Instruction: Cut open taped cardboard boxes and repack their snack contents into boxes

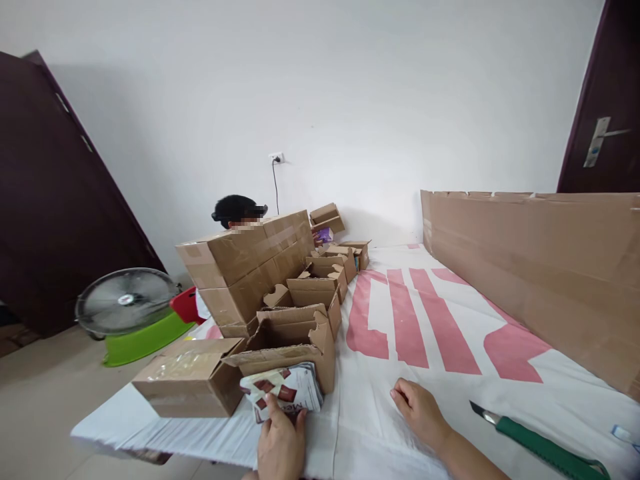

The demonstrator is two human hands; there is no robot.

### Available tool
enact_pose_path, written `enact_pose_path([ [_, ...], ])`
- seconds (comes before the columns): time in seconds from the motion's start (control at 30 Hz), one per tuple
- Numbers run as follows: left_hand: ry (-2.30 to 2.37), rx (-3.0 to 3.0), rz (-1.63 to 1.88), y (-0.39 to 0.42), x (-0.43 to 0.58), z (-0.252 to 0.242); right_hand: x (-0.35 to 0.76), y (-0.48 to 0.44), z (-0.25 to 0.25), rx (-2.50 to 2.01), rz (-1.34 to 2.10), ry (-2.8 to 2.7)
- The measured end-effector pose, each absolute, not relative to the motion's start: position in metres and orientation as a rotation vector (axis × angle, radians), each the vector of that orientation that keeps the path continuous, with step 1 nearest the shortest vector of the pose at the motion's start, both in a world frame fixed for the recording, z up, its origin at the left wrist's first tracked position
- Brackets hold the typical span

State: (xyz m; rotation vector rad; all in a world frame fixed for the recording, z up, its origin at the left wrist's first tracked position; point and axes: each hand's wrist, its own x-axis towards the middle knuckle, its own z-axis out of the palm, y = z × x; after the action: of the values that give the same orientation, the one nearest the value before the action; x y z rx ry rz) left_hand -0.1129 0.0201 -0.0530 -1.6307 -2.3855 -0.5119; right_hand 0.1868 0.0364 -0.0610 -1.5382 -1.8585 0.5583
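Cardboard along the whole left side of the table. Nearest, at the near left edge: left hand [280, 443] closed on a stack of printed packets [283, 392], white with brown squares, thumb on top, fingers around the near end. Stack lying just in front of the open carton [295, 340], touching or almost touching its front wall, not yet inside. Cannot tell whether anything already sits in that carton; inside hidden by the flaps.

Right hand [420, 410] empty, resting on the white cloth [435, 373] with pink lettering, fingers loosely curled, well apart from the packets. Green-handled utility knife [543, 448] lying near right, blade out, untouched.

Judged from the layout: early to middle of the work. Left of the open carton, a flat taped box [187, 377], shut. Farther back, a row of open boxes [320, 283] with flaps up, seemingly waiting. Left of them, stacked closed cartons [250, 267], with another person [237, 208] behind, far left, handling a small box.

Right side: a long cardboard sheet [540, 267] standing on edge. On the floor, left: a fan [125, 303] over a green basin [145, 341].
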Motion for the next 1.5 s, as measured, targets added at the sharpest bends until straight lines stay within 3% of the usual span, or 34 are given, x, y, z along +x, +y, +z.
enact_pose_path([
  [0.5,-2.311,-1.691,-0.400,0.059,-0.094,-0.041,0.187,0.036,-0.061,-1.538,0.574,-1.863],
  [1.5,-2.389,-1.686,-0.808,0.088,-0.119,-0.048,0.183,0.033,-0.055,-1.595,0.433,-1.914],
])
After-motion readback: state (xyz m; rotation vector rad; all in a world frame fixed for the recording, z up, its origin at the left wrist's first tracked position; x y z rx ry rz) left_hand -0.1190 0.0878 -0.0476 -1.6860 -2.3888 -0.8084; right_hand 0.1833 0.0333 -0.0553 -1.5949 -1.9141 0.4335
